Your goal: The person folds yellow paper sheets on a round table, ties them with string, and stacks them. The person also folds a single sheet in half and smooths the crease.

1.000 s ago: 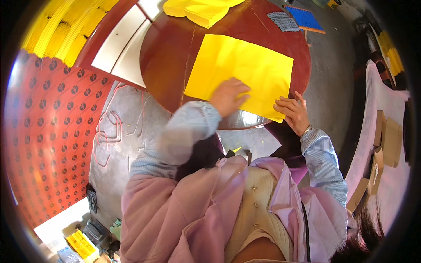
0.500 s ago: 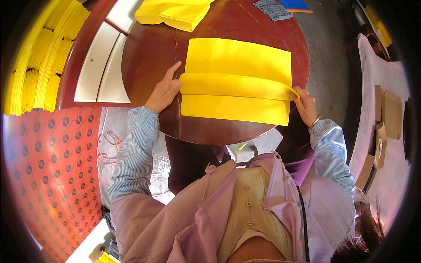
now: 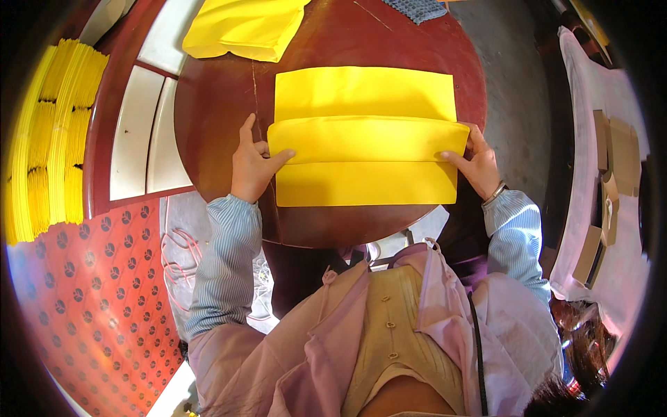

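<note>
A yellow paper sheet (image 3: 365, 90) lies on the round dark red table (image 3: 222, 111) in front of me. Across its middle runs a folded yellow band (image 3: 368, 139), whose ends reach slightly past the sheet's sides; whether it is one piece with the sheet I cannot tell. At the band's left end is my left hand (image 3: 257, 167), closed on it with the thumb on top, while the index finger points away from me. My right hand (image 3: 478, 161) pinches the right end, thumb on the front and fingers behind.
Another piece of yellow paper (image 3: 243, 28) rests at the table's far left, and a grey textured pad (image 3: 415, 8) at its far edge. Tall yellow stacks (image 3: 52, 139) stand at the left, beside white panels (image 3: 132, 132). Cardboard boxes (image 3: 618, 156) sit on a pale pink cloth (image 3: 580, 111) at right.
My left thumb has come onto the band's left end. My right hand's grip has shifted, its thumb now over the front, and the band looks flatter and broader. The view has shifted slightly.
</note>
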Available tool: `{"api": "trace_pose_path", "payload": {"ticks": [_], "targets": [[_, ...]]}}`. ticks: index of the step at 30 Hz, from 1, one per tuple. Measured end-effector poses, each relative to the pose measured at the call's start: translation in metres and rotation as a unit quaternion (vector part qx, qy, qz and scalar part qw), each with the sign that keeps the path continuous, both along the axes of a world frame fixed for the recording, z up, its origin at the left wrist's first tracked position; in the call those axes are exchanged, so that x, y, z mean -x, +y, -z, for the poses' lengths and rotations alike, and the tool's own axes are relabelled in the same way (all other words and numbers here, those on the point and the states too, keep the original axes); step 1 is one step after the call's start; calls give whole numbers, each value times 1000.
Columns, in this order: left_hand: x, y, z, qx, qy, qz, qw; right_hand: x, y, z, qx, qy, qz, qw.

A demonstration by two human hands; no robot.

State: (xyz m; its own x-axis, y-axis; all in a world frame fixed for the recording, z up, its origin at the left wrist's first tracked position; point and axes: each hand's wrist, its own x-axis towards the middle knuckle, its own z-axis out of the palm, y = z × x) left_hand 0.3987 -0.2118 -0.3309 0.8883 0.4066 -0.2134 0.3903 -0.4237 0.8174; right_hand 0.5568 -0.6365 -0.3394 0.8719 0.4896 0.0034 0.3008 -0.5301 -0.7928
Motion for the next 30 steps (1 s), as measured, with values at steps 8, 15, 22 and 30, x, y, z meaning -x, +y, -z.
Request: {"api": "trace_pose_path", "payload": {"ticks": [8, 15, 22, 30], "targets": [[-12, -9, -19, -72, 52, -1, 996, 6, 7, 18, 35, -21, 70, 997], [-22, -16, -21, -146, 91, -3, 985, 9, 8, 19, 53, -28, 89, 994], [-19, -17, -14, -185, 65, -8, 980, 9, 12, 16, 75, -4, 96, 993], [-18, -43, -20, -413, -9, 37, 910, 12, 20, 8, 73, 7, 102, 992]]}}
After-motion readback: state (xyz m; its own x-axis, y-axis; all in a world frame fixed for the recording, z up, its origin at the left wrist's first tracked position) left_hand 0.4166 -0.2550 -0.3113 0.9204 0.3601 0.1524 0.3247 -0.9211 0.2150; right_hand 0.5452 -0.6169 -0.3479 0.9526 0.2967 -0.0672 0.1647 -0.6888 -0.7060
